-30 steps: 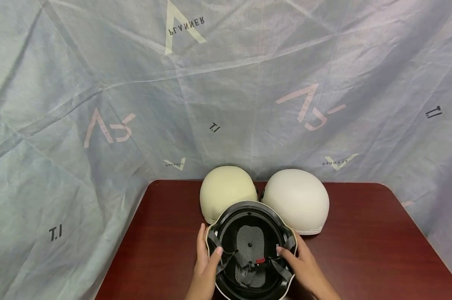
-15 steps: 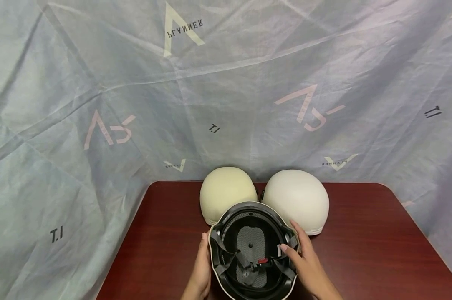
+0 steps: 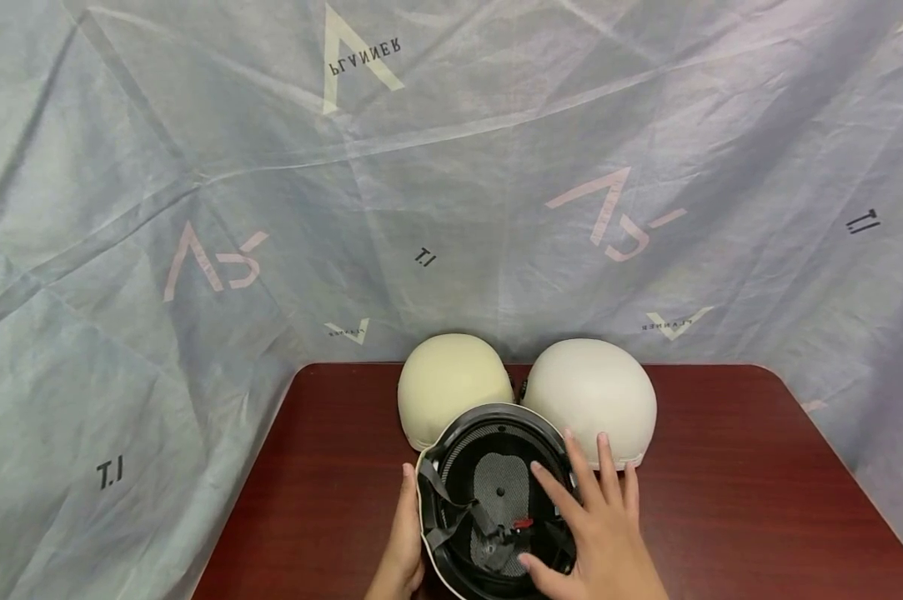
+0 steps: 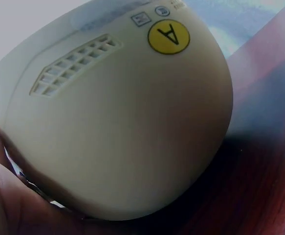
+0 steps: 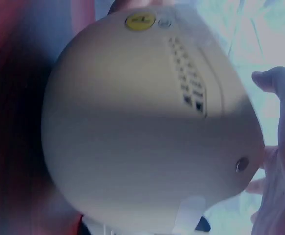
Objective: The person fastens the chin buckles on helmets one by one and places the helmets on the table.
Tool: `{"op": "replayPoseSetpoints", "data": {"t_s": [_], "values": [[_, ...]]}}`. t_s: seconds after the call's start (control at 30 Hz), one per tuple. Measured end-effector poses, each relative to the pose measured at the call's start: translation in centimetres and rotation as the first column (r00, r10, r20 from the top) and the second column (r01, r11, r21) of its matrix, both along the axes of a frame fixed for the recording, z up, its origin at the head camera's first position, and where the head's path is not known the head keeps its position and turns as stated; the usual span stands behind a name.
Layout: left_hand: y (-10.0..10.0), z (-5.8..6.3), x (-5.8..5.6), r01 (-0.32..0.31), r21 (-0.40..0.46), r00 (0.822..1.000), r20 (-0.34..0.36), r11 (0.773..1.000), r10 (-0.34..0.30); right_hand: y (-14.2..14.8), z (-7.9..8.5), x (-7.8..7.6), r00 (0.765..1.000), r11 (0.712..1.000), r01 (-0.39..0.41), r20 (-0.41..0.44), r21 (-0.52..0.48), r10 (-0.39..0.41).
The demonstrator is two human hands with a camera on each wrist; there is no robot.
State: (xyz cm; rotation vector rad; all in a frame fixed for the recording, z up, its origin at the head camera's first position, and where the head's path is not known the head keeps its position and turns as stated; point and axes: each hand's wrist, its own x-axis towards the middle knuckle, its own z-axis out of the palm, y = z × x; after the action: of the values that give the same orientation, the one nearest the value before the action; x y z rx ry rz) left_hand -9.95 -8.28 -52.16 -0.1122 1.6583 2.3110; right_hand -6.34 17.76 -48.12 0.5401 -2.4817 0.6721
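A cream helmet (image 3: 499,492) lies upside down at the near middle of the table, its black padded inside and straps facing up. Its outer shell (image 4: 132,127) shows a vent grid and a yellow sticker in the left wrist view. My left hand (image 3: 402,533) rests along the helmet's left side, the visible finger straight; its other fingers are mostly hidden. My right hand (image 3: 601,533) spreads its fingers in front of the right rim, hiding part of it. In the right wrist view, that hand (image 5: 284,132) is at the helmet's edge; whether it touches is unclear.
Behind it, a pale yellow helmet (image 3: 454,387) and a white helmet (image 3: 589,396) sit dome up, side by side near the far edge. The dark red table (image 3: 736,483) has rounded far corners. A printed grey cloth (image 3: 451,208) hangs behind.
My right hand has let go of the right rim and spread its fingers over it. My left thumb has come out of the helmet's inside. The two helmets behind stay put.
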Motion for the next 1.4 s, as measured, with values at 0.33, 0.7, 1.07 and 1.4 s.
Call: {"op": "replayPoseSetpoints", "data": {"t_s": [0.33,0.7,1.07,1.4], "values": [[-0.2,-0.9,-0.7,0.055,0.115,0.995,0.080,0.992,-0.065,-1.0,-0.7,-0.2,0.999,0.999,-0.037,0.037,0.019,0.036],[0.0,-0.2,-0.3,-0.128,-0.006,0.991,0.043,0.992,0.128,-0.3,-2.6,-0.7,0.985,0.995,-0.078,0.147,-0.059,0.086],[-0.7,0.9,-0.6,-0.207,-0.050,0.978,-0.003,0.977,0.207,-0.4,-5.5,-1.7,0.972,0.968,-0.220,0.057,-0.118,0.228],[-1.8,1.2,-0.5,-0.032,-0.096,0.997,-0.070,0.995,0.025,-0.1,-7.0,-2.3,0.954,0.951,-0.274,0.083,-0.145,0.287]]}}
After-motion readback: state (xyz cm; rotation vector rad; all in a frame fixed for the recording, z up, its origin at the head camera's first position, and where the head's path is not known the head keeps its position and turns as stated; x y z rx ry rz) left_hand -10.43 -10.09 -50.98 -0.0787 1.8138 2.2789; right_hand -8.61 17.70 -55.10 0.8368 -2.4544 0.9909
